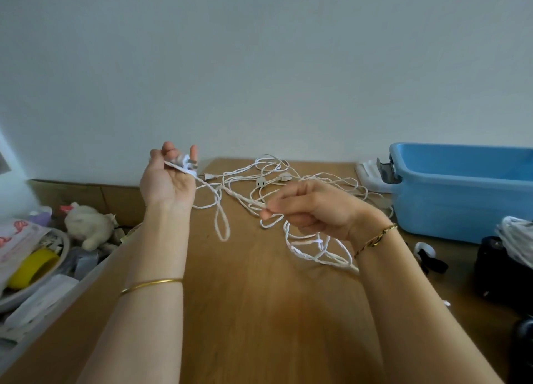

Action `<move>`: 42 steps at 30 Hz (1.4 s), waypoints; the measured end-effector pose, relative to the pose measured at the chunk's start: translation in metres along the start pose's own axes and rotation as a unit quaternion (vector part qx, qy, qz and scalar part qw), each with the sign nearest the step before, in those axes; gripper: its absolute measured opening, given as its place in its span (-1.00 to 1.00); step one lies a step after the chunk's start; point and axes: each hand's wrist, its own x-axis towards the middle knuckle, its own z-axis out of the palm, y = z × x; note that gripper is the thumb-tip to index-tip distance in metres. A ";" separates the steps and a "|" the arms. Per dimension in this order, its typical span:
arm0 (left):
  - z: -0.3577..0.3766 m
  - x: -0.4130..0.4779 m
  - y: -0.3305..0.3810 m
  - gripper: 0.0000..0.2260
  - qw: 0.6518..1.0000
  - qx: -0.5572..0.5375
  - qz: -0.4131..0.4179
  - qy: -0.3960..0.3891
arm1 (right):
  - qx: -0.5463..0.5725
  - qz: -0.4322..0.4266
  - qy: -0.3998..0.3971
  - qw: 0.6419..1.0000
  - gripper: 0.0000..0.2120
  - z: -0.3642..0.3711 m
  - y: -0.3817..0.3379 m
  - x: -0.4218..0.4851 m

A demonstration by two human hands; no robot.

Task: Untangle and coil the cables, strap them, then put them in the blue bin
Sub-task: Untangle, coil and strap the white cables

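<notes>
Beyond the left edge of the wooden table (259,311) we see a shallow pale dish (65,246) holding a yellow tape roll (31,268), with printed packets and a white plush toy (86,225) crowded beside it. Above the table's left side our left hand (167,181) is raised palm towards us, its fingers curled round a white plug (184,163); the metal prongs point right, and one finger stands straight up just behind it. A thin gold bangle (150,284) circles that forearm. From the plug a twisted white cable (230,193) slants down and to the right across the table's middle, hanging a long loop on the way, until it reaches our right hand (311,207). There the thumb and forefinger pinch the cable tight while the other fingers curl in, and several loose loops dangle under the palm onto the table. A twisted gold bracelet (375,239) sits on that wrist. Behind both hands, at the table's far edge, the rest of the tangle (274,167) lies spread out with small plugs in it. On the table's right side stands the blue bin (461,199), long axis running left to right; from here only its blue inner walls show. At the table's right edge a coiled white cable (516,239) rests on a black object (496,277).
</notes>
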 end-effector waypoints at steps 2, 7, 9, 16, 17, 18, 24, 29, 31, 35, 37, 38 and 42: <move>-0.006 0.002 -0.002 -0.80 0.992 0.111 0.044 0.029 | 0.048 -0.045 -0.013 0.998 -0.82 -0.004 -0.007 -0.005; -0.023 0.005 -0.011 -0.75 0.907 0.404 0.117 -0.007 | 0.243 -0.189 0.004 0.951 -0.72 -0.013 -0.024 -0.013; -0.027 0.004 -0.018 -0.62 0.848 0.514 0.119 -0.051 | 0.312 -0.217 0.033 0.924 -0.74 -0.013 -0.030 -0.012; -0.022 -0.010 -0.026 -0.83 0.544 0.808 0.078 -0.214 | 0.422 -0.266 0.164 0.851 -0.64 -0.010 -0.029 -0.006; -0.022 -0.011 -0.024 -0.84 0.514 0.825 0.052 -0.230 | 0.442 -0.272 0.174 0.837 -0.64 -0.010 -0.027 -0.005; -0.019 -0.014 -0.022 -0.82 0.495 0.833 0.019 -0.246 | 0.462 -0.277 0.182 0.822 -0.66 -0.011 -0.025 -0.004; 0.011 -0.043 -0.013 -0.80 0.588 0.698 -0.264 -0.313 | 0.554 -0.287 0.246 0.742 -0.71 -0.023 -0.007 -0.003; 0.018 -0.041 0.007 -0.49 0.679 0.537 -0.309 -0.395 | 0.605 -0.238 0.283 0.705 -0.68 -0.030 0.006 -0.001; 0.018 -0.040 0.012 -0.48 0.685 0.499 -0.303 -0.436 | 0.599 -0.177 0.299 0.722 -0.69 -0.029 0.012 0.003; 0.027 -0.044 0.017 -0.61 0.720 0.463 -0.280 -0.434 | 0.436 -0.018 0.365 0.823 -0.75 -0.020 0.015 0.012; 0.034 -0.047 0.017 -0.71 0.731 0.478 -0.262 -0.411 | 0.205 0.042 0.419 0.884 -0.79 -0.012 0.017 0.015; 0.037 -0.049 0.016 -0.72 0.735 0.487 -0.254 -0.397 | 0.060 0.056 0.435 0.897 -0.74 -0.009 0.017 0.017; 0.043 -0.055 0.011 -0.70 0.736 0.521 -0.246 -0.356 | -0.246 -0.107 0.412 0.871 -0.50 0.007 0.001 0.014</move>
